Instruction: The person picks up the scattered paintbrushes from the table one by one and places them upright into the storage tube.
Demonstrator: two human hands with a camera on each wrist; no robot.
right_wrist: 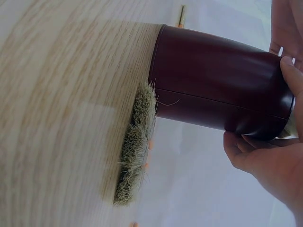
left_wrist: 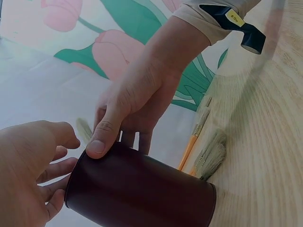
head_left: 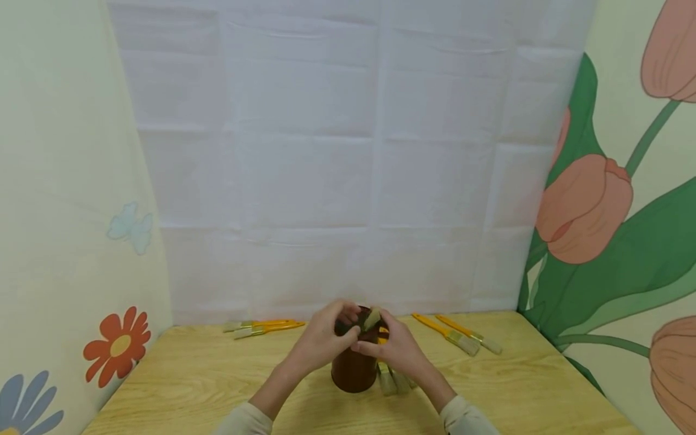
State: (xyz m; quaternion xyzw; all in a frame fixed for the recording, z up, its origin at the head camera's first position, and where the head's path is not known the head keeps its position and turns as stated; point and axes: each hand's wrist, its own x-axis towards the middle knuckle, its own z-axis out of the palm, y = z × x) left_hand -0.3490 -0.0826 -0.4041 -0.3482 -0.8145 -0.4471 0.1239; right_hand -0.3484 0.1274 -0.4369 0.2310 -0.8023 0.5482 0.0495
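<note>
I see two brushes (head_left: 264, 327) lying far left on the wooden table (head_left: 190, 386), and two more brushes (head_left: 459, 336) far right. Flower walls stand around. In the middle stands a dark brown cup (head_left: 352, 367). My left hand (head_left: 321, 341) curls on its rim. My right hand (head_left: 399, 350) pinches a brush (head_left: 373, 318) over it.

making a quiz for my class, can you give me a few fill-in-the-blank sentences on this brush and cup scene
1. Both hands meet at the rim of a dark ____ cup.
2. The cup stands on a ____ table.
3. The loose brushes on the table have ____ handles.
4. The right hand rests its ____ on the cup's rim.

Missing words: brown; wooden; orange; thumb
</note>
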